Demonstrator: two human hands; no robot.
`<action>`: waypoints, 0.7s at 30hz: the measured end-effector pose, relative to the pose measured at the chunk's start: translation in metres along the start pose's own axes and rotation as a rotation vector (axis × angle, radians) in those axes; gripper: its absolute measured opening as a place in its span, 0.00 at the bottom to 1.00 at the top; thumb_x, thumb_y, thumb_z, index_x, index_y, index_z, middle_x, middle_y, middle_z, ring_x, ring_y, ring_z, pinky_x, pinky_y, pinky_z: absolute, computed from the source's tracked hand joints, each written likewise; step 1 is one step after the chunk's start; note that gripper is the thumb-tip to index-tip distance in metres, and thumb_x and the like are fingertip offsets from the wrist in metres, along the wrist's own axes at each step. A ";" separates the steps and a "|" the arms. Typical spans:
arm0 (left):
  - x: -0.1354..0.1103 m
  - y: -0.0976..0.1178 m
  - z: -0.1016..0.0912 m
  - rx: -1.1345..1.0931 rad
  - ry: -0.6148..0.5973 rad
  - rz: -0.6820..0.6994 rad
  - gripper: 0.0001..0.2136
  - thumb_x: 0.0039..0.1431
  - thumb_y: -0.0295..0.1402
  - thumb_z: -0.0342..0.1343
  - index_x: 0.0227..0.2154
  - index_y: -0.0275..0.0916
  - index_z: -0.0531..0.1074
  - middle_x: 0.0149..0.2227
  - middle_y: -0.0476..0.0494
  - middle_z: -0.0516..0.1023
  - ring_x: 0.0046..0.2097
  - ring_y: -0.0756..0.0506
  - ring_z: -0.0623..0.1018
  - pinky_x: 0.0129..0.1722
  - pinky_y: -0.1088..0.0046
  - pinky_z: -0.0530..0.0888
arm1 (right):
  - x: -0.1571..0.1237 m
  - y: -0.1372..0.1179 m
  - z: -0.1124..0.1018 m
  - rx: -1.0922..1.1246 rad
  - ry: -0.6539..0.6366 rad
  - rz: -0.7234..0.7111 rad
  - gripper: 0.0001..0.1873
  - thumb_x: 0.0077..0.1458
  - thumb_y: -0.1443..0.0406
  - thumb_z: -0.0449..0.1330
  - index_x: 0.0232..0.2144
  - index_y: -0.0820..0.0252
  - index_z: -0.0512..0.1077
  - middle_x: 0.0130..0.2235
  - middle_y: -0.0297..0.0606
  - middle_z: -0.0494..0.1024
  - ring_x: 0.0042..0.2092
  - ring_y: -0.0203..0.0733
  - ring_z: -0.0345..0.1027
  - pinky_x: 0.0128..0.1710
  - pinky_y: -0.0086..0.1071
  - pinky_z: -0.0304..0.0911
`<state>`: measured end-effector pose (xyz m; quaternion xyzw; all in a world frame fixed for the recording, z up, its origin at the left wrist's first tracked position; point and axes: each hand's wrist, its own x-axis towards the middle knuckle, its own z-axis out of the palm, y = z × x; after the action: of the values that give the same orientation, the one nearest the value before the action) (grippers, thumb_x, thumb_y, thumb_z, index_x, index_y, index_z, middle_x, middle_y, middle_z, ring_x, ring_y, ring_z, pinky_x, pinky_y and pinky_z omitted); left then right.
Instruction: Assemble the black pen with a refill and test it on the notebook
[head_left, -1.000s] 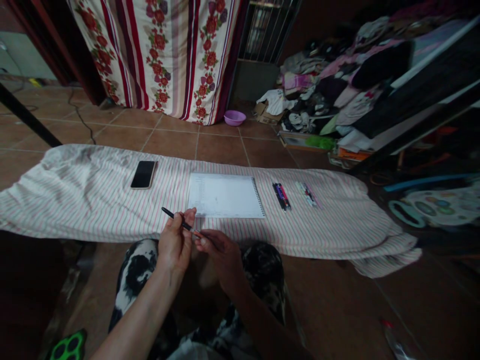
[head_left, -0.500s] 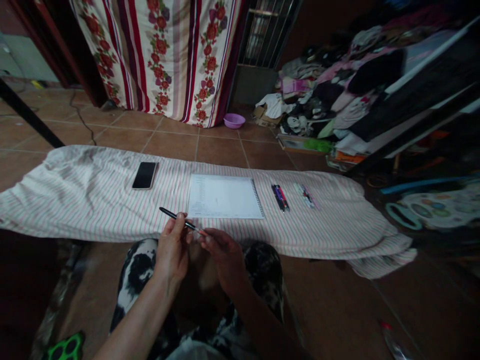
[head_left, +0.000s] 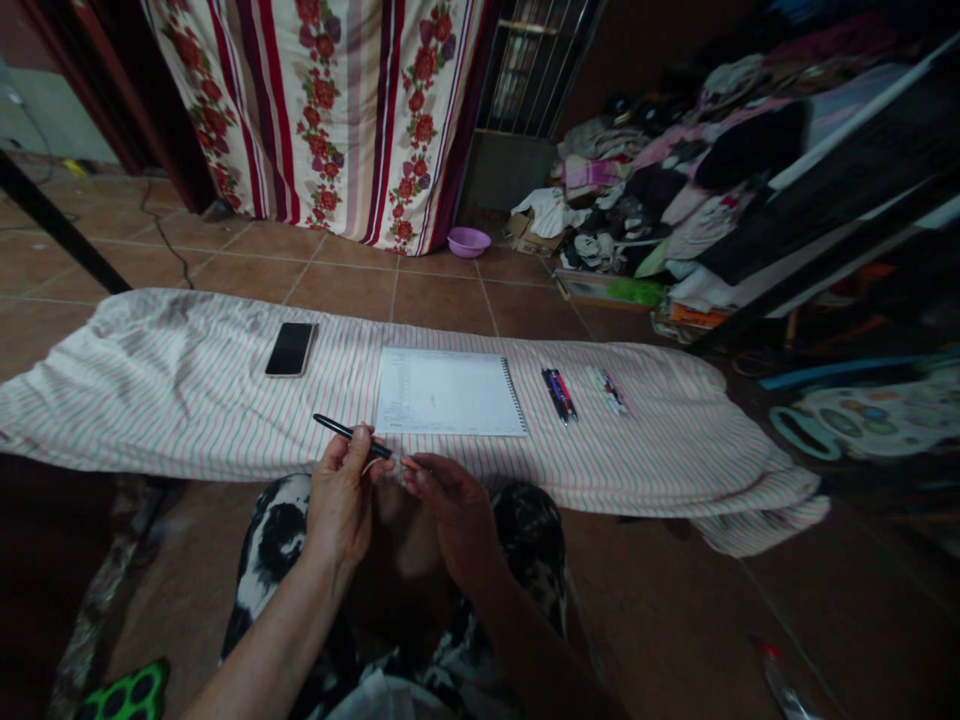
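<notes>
Phone (head_left: 290,348) lies face up on the striped cloth (head_left: 150,390), up and left of the left fingers, well apart. Left hand (head_left: 339,500): fingers closed round a black pen (head_left: 341,432), whose barrel sticks out left past the thumb and tilts over the cloth's near edge. Right hand (head_left: 450,510): thumb and forefinger pinched on the pen's right end, touching the left fingertips (the tip itself is too small to make out). Notebook (head_left: 448,392) lies open and flat just beyond both sets of fingers, with nothing between. Spare pens (head_left: 561,394) sit right of the notebook, more (head_left: 613,390) beyond them. Purple bowl (head_left: 469,241) is far behind on the tiles. Clothes pile (head_left: 675,180) is at far right.
</notes>
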<state>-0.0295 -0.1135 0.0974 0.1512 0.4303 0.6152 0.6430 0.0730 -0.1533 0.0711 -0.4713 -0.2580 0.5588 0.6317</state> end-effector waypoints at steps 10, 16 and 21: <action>-0.005 0.002 0.003 0.000 -0.014 0.008 0.15 0.36 0.36 0.68 0.27 0.35 0.72 0.28 0.50 0.73 0.28 0.54 0.72 0.24 0.81 0.72 | 0.001 0.001 -0.002 -0.026 -0.028 -0.004 0.09 0.43 0.64 0.66 0.31 0.58 0.76 0.31 0.34 0.80 0.33 0.36 0.71 0.37 0.31 0.67; -0.006 0.003 0.004 0.015 -0.001 0.014 0.16 0.35 0.36 0.68 0.27 0.35 0.72 0.28 0.51 0.74 0.27 0.54 0.72 0.24 0.81 0.73 | -0.001 -0.002 -0.001 -0.040 -0.039 -0.007 0.09 0.43 0.64 0.66 0.31 0.57 0.77 0.31 0.33 0.80 0.33 0.35 0.71 0.37 0.30 0.67; -0.006 0.003 0.003 0.010 -0.023 0.008 0.16 0.35 0.36 0.68 0.27 0.35 0.72 0.27 0.51 0.74 0.26 0.54 0.72 0.24 0.81 0.73 | -0.003 -0.005 0.000 -0.085 -0.029 -0.013 0.10 0.43 0.63 0.66 0.32 0.59 0.76 0.32 0.35 0.80 0.34 0.38 0.72 0.38 0.33 0.68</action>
<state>-0.0284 -0.1179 0.1035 0.1633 0.4255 0.6139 0.6445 0.0744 -0.1554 0.0763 -0.4879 -0.2936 0.5501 0.6109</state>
